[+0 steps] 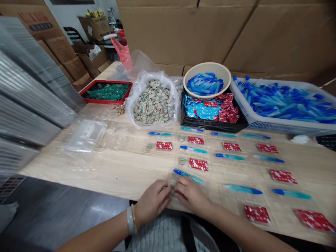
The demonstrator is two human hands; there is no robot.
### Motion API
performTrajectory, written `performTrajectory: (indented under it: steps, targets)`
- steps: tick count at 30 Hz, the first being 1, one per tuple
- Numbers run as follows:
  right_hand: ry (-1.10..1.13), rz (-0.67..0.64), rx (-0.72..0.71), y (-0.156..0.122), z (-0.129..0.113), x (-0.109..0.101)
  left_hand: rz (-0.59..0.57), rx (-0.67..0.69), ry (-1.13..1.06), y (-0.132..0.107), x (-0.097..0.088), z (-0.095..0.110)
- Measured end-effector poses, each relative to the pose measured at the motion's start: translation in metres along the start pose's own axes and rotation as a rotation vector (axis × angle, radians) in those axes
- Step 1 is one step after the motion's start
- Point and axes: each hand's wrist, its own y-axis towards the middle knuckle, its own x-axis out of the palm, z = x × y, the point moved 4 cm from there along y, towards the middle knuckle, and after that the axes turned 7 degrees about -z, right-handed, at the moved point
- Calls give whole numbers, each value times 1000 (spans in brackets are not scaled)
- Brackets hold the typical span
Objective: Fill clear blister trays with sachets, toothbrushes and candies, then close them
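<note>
Together at the near edge of the table, the left hand (152, 203) and right hand (190, 194) meet, their fingertips closing on a small green-and-tan packet (172, 190), which they mostly hide. A smooth, pale bangle (130, 219) and a thin gold-coloured bracelet (134, 218) circle the left wrist.

Just above the hands, a slender blue-and-teal plastic stick (188, 176) lies on the light wood-grain table (105, 168). Further sticks, glossy red printed sachets (198, 164) and 2 more small packets (182, 161) lie in loose rows from 12 to 3 o'clock, over thin, clear plastic sheets (236, 182).

At 10 o'clock sits a rigid, clear moulded tray (86, 134). A red-rimmed tray (105, 102) of green pieces lies at 11 o'clock, beside a crumpled clear bag (139, 94) of striped packets. At 12 o'clock, a round beige bowl (207, 68) of blue sticks sits on a black tray (212, 125) of blue and red sachets. A white lattice-walled basket (275, 127) at 1 o'clock holds more blue sticks.
</note>
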Motion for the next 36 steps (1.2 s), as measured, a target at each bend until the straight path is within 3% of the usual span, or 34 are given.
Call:
performTrajectory:
  steps: [6,11,14,16,18,22,24,26,28,32,36]
  targets:
    - [0,50,-22,0,-3,-6,0,79,201,0,1,0]
    - [121,160,85,14,14,-52,-40,205,253,-1,-3,6]
    - [136,219,101,37,32,-81,-52,218,219,7,-22,2]
    - [95,235,101,61,43,-95,-1,178,189,22,-46,-13]
    - [57,241,109,91,53,-104,102,31,184,46,-80,-44]
    - [34,263,55,169,73,-115,254,-343,303,105,-149,-132]
    - [-31,207,35,209,84,-114,198,-463,346,131,-166,-172]
    - [-109,71,49,239,94,-107,103,-530,349,146,-170,-199]
    - [-153,-67,51,254,101,-97,42,-552,332,148,-165,-211]
    - [-193,-198,-57,249,101,-84,17,-540,298,137,-157,-206]
    - [-238,-209,-16,239,108,-87,27,-438,254,135,-157,-199]
